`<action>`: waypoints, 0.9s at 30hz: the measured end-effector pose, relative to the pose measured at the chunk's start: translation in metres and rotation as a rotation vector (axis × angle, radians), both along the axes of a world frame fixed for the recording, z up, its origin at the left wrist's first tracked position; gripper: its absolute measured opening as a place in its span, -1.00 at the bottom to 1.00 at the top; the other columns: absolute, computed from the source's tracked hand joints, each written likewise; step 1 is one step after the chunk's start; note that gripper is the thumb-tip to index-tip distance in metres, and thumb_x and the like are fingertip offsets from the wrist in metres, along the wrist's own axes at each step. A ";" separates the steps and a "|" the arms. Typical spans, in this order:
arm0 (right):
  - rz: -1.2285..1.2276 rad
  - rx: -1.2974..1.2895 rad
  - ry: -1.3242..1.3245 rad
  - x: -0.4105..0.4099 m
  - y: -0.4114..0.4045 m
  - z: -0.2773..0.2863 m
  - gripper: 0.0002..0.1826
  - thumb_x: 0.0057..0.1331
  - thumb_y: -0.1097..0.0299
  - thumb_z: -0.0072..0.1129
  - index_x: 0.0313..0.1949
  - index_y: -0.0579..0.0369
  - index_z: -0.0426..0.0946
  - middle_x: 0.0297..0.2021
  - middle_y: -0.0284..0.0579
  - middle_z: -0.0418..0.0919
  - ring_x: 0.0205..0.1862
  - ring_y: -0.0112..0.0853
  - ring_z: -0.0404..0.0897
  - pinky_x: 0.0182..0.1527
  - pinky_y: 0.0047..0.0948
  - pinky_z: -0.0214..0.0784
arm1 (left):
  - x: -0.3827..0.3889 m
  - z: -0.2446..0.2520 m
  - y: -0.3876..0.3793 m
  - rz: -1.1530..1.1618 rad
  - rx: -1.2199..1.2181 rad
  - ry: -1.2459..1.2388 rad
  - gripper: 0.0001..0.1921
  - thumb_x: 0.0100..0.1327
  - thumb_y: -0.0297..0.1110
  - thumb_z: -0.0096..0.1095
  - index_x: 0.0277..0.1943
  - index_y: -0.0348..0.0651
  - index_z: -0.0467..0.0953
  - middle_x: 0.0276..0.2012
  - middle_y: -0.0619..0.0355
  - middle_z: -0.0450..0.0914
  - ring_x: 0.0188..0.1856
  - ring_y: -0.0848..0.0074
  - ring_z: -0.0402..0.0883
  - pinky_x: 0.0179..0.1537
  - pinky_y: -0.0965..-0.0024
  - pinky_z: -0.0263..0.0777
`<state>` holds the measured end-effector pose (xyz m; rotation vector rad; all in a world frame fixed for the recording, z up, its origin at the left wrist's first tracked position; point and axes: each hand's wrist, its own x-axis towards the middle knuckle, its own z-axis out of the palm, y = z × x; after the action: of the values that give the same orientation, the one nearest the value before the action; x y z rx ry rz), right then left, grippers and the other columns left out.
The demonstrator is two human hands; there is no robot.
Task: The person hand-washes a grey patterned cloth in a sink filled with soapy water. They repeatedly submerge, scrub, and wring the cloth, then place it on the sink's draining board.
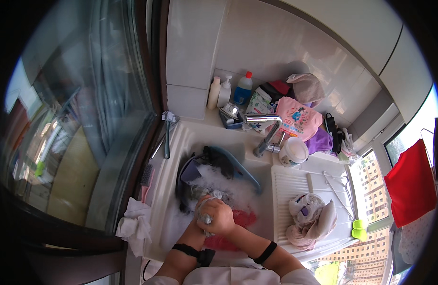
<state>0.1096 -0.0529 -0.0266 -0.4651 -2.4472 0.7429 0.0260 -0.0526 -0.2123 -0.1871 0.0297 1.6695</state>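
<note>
Over the white sink (154, 217) my left hand (201, 205) and my right hand (219, 215) are pressed together around a bunched, wet grey cloth (204, 218). My right hand lies over much of my left, whose fingers are partly hidden. Just beyond them, a blue-rimmed basin (236, 165) holds dark clothing (219, 164) and white suds (224, 187). Red fabric (222, 244) lies in the sink below my hands, partly covered by my right forearm. Black bands circle both forearms.
A chrome faucet (263, 119) rises behind the basin, beside a white tub (293, 152). Bunched laundry (308, 213) rests on the ribbed washboard (283, 188) at right. A dish brush (167, 135), a pink hairbrush (145, 181) and white tissues (135, 224) line the left edge. Bottles (243, 89) stand behind.
</note>
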 end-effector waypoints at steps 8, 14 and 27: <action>-0.675 -0.520 -0.124 0.030 0.081 -0.063 -0.49 -0.02 0.07 0.27 -0.12 0.13 0.55 -0.24 0.12 0.60 -0.14 -0.03 0.58 -0.10 -0.22 0.40 | 0.004 0.073 0.007 0.114 -0.612 0.491 -0.66 0.28 -0.30 0.11 0.08 -0.19 0.40 -0.05 0.06 0.53 -0.02 0.26 0.54 -0.07 0.11 0.49; -0.136 -0.513 -0.428 0.085 0.119 -0.065 -0.34 0.00 0.02 0.27 0.11 -0.03 0.43 -0.06 0.04 0.57 0.02 -0.13 0.53 -0.01 -0.28 0.38 | -0.005 0.106 0.000 0.060 -0.316 0.293 -0.57 0.22 -0.03 0.19 0.04 -0.12 0.45 -0.01 0.17 0.52 0.04 0.32 0.48 0.12 0.21 0.30; -0.463 -0.812 0.155 0.069 0.113 -0.028 -0.53 0.03 0.52 0.16 0.01 0.30 0.46 -0.20 -0.17 0.55 -0.19 -0.44 0.52 -0.11 -0.49 0.37 | -0.010 0.099 -0.002 0.331 -0.647 0.506 -0.59 0.20 -0.22 0.21 0.08 -0.18 0.42 0.01 0.09 0.52 -0.07 0.30 0.56 -0.08 0.13 0.46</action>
<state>0.1788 0.0599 -0.0545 -1.1674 -1.7019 1.4670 0.0156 -0.0546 -0.1128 -0.2581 0.9709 1.9525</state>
